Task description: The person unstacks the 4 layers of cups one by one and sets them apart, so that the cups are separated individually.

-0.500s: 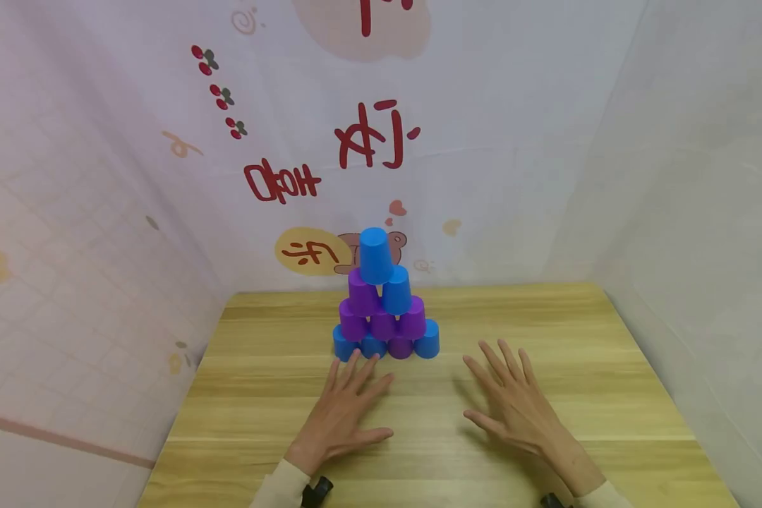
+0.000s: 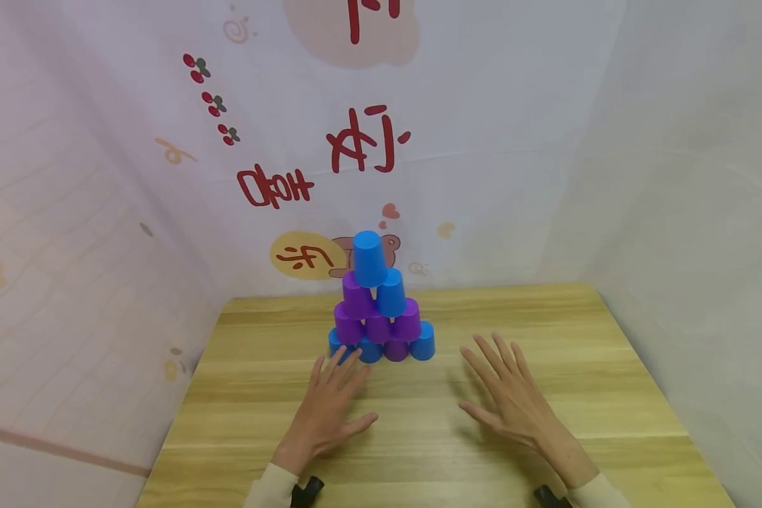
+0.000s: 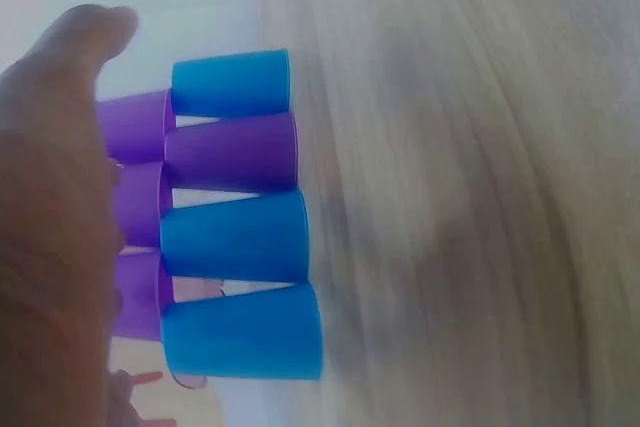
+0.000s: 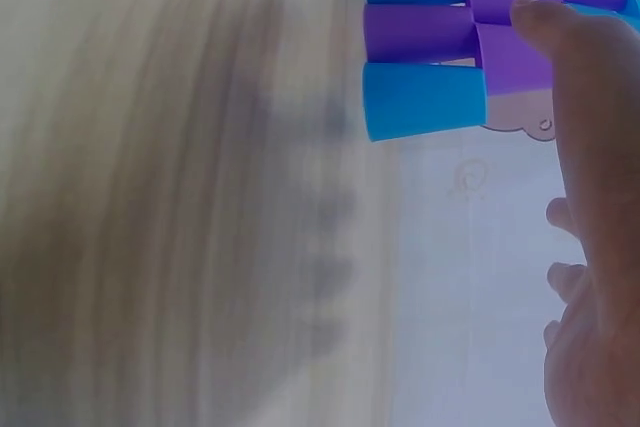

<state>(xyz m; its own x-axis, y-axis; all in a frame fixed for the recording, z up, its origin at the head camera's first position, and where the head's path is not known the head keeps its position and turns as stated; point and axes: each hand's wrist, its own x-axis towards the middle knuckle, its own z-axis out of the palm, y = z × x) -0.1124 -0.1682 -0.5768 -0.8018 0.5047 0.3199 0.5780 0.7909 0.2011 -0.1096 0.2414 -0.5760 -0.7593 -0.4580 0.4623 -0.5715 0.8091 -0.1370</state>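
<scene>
Blue and purple cups stand upside down in a four-tier pyramid on the table. A blue cup (image 2: pixel 370 259) tops it, over a purple cup (image 2: pixel 358 296) and another blue one (image 2: pixel 391 293). Three purple cups form the tier below; the bottom row mixes blue cups (image 3: pixel 240 335) with a purple cup (image 4: pixel 418 33). My left hand (image 2: pixel 324 413), fingers spread, is in front of the pyramid's left side, its fingertips overlapping the lowest cups in the head view. To the right of the pyramid, my right hand (image 2: pixel 517 402) hovers with spread fingers, holding nothing, its shadow on the wood.
The wood-grain table (image 2: pixel 419 466) carries the pyramid toward its back edge. A white printed cloth (image 2: pixel 495 141) with red characters hangs right behind, and pale cloth walls (image 2: pixel 70 282) flank both sides. Black wrist straps (image 2: pixel 307 492) sit at the sleeves.
My left hand has shifted slightly left, toward the pyramid's left corner. My right hand has barely moved. The head view has shifted a little; the cups keep their arrangement.
</scene>
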